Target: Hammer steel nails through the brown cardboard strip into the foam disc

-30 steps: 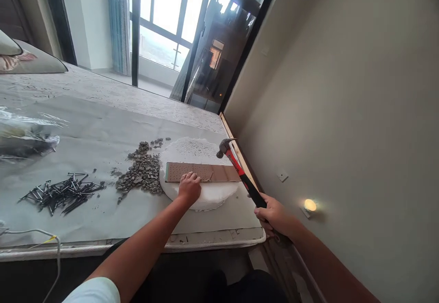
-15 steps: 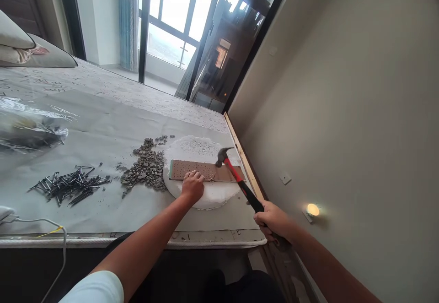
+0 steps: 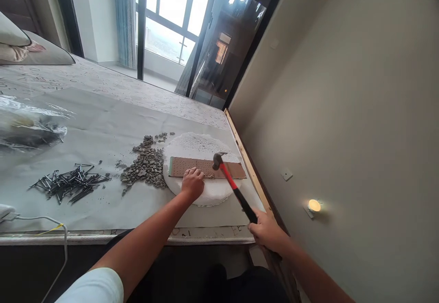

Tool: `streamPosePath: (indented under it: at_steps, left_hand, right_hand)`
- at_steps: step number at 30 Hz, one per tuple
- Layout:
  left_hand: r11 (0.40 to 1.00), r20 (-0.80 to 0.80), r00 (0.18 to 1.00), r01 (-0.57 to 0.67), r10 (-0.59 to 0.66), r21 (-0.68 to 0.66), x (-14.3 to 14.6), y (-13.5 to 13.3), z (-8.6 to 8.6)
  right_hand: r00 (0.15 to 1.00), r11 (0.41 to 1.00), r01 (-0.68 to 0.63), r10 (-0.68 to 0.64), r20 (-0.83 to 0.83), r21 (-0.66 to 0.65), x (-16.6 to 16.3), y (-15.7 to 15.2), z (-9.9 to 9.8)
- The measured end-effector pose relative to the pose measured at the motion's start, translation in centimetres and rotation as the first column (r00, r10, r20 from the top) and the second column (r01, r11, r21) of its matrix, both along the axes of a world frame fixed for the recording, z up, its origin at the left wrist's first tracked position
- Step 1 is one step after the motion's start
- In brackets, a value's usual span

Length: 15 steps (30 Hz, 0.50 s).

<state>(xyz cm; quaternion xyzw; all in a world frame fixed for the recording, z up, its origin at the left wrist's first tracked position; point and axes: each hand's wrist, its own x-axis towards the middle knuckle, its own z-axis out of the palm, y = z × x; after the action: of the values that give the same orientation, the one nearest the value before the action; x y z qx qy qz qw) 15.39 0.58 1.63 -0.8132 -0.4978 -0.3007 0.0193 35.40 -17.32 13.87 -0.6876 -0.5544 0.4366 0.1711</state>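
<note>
A brown board (image 3: 174,167) with rows of small holes lies flat on a round white slab (image 3: 199,144). My left hand (image 3: 192,184) rests at the board's near edge, its fingers bent over the top and pressing it down; whatever is under the fingertips is hidden. In my right hand (image 3: 267,232) is a claw hammer (image 3: 233,185) with a red and black handle, gripped low. The hammer's head is over the right half of the board; I cannot tell if it touches.
Grey stone chips (image 3: 147,163) are heaped left of the slab. Farther left lie a pile of nails (image 3: 70,184) and a clear plastic bag (image 3: 32,127). A white cable (image 3: 41,218) hangs over the front edge. A wooden rail (image 3: 247,161) and wall (image 3: 329,110) bound the right side.
The hammer and my right hand have shifted slightly left and the hammer's head is a little farther along the board. My left hand stays in place on the board.
</note>
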Motion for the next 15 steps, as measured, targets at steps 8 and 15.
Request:
streamPosePath:
  at_steps: [8,15]
  left_hand:
    - [1.0,-0.017,1.0,0.004,-0.004,0.006,-0.2,0.0,0.0]
    - [1.0,-0.003,1.0,-0.001,0.001,0.005,-0.3,0.1,-0.1]
  right_hand:
    - [0.978,0.993,0.091,-0.076,-0.196,0.069,-1.2,-1.0,-1.3]
    - [0.986,0.992,0.127,-0.127,-0.107,-0.008,-1.9,-1.0,-3.4]
